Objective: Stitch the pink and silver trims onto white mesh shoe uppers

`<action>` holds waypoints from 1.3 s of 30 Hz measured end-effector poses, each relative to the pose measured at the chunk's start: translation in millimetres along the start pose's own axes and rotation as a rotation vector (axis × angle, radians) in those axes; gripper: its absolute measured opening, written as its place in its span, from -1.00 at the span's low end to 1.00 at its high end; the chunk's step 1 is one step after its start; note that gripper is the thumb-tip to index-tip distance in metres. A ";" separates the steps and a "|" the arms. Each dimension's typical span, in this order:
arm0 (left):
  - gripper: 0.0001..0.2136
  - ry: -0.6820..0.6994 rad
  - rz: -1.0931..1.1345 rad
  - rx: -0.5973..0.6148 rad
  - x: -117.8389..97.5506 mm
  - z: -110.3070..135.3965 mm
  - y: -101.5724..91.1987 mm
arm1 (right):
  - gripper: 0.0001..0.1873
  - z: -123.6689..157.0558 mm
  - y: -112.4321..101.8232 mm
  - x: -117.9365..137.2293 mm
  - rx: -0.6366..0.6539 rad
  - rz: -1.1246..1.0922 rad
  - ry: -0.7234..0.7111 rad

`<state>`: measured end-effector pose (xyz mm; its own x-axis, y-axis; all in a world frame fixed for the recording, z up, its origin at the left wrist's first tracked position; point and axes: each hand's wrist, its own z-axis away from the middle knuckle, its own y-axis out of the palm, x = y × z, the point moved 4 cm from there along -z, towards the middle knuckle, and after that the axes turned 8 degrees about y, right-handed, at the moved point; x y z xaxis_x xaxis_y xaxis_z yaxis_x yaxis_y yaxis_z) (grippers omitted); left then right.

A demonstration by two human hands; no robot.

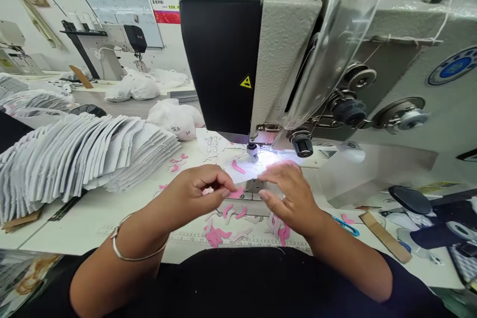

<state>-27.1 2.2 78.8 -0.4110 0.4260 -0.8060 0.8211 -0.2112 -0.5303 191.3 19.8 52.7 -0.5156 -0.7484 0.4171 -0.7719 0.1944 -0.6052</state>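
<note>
My left hand [199, 186] is closed in a pinch on a small pink cut-out piece [236, 192], just in front of the sewing machine's needle [252, 151]. My right hand [288, 194] lies beside it with fingers stretched over a white mesh fabric piece [248, 169] under the lit presser foot. Another pink piece [238, 166] lies on that fabric. More loose pink pieces [219, 232] are scattered on the table near my wrists.
A big fanned stack of white fabric pieces [82, 154] fills the left of the table. The sewing machine head [283, 54] looms in front. Blue-handled scissors [346, 227] and a cardboard strip [385, 238] lie at the right. White bags [175, 118] sit behind.
</note>
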 end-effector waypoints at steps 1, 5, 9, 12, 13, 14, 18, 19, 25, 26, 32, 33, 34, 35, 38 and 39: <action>-0.93 0.075 -0.079 0.031 -11.1 -3.0 4.4 | -0.85 -1.5 0.9 6.1 0.049 -0.057 -0.003; -0.91 0.123 -0.068 0.029 -25.4 -12.3 19.7 | -0.91 -3.8 3.9 18.3 0.110 -0.229 0.003; -0.86 -0.049 0.192 -0.060 -8.4 -13.1 32.6 | -0.90 -3.2 0.2 17.3 0.015 -0.272 0.030; -0.79 -0.121 0.230 -0.083 -3.3 -14.0 36.1 | -0.93 -4.7 -4.6 13.5 -0.032 -0.245 0.035; -0.78 -0.122 0.187 -0.116 -4.2 -15.9 33.7 | -0.93 -5.5 -5.9 11.6 -0.045 -0.205 0.014; -0.77 -0.112 0.116 -0.159 -5.8 -18.8 29.7 | -0.94 -6.2 -6.9 8.9 -0.066 -0.143 -0.010; -0.77 -0.017 -0.202 -0.262 -9.9 -38.0 16.4 | -0.80 -7.4 -2.5 -11.2 -0.142 0.167 -0.036; -0.77 -0.003 -0.231 -0.253 -7.9 -43.4 16.4 | -0.75 -7.0 1.4 -16.9 -0.126 0.210 -0.027; -0.75 -0.162 -0.122 -0.124 16.0 -55.9 30.7 | -0.71 2.4 14.9 -29.0 -0.180 0.226 -0.054; -0.75 -0.172 -0.110 -0.105 17.2 -54.9 32.6 | -0.71 4.2 15.4 -28.0 -0.191 0.215 -0.066; -0.70 -0.198 -0.039 -0.098 22.1 -50.1 34.4 | -0.63 10.5 17.3 -25.8 -0.191 0.140 -0.098; -0.69 -0.195 -0.030 -0.110 23.3 -50.4 34.2 | -0.62 10.8 17.7 -26.3 -0.187 0.134 -0.095; -0.69 -0.193 -0.024 -0.120 24.5 -50.9 34.1 | -0.62 11.0 18.1 -26.8 -0.184 0.127 -0.093; -0.69 -0.193 -0.020 -0.128 25.6 -51.4 34.1 | -0.61 11.1 18.2 -27.1 -0.184 0.121 -0.092; -0.69 -0.207 -0.018 -0.134 27.3 -52.7 34.7 | -0.62 11.1 18.0 -27.5 -0.192 0.106 -0.090; -0.69 -0.209 -0.022 -0.133 27.1 -53.0 34.9 | -0.62 11.1 17.8 -27.4 -0.195 0.105 -0.092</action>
<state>11.4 53.0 52.4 -0.4907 0.2346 -0.8392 0.8505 -0.0803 -0.5198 195.8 36.7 23.0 -0.5679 -0.7704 0.2899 -0.7775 0.3864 -0.4962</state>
